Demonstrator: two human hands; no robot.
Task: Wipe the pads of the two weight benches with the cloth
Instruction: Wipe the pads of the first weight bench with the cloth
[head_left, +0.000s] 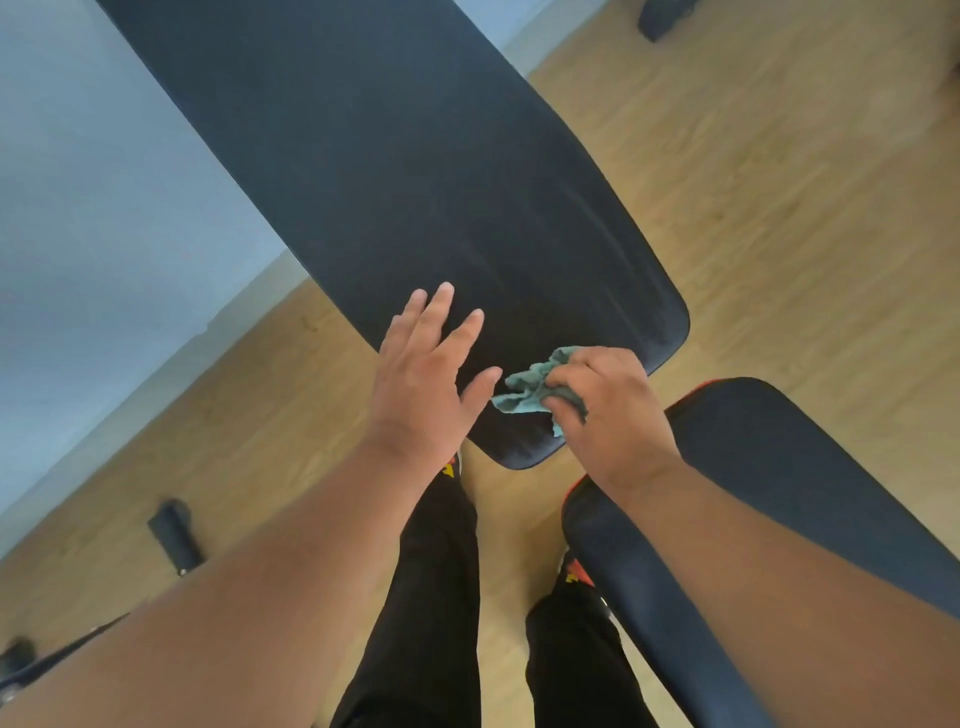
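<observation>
Seen from above, the person's left hand (423, 382) lies flat with fingers spread on the near end of a long black bench pad (395, 171), while the right hand (605, 408) grips a crumpled teal cloth (527, 387) against it, beside a second pad (779, 478).

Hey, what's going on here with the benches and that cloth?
A person is wiping a weight bench. The right hand grips a bunched green cloth at the near end of the long black pad, while the left hand rests flat on it with fingers spread. A second pad sits lower right.
</observation>
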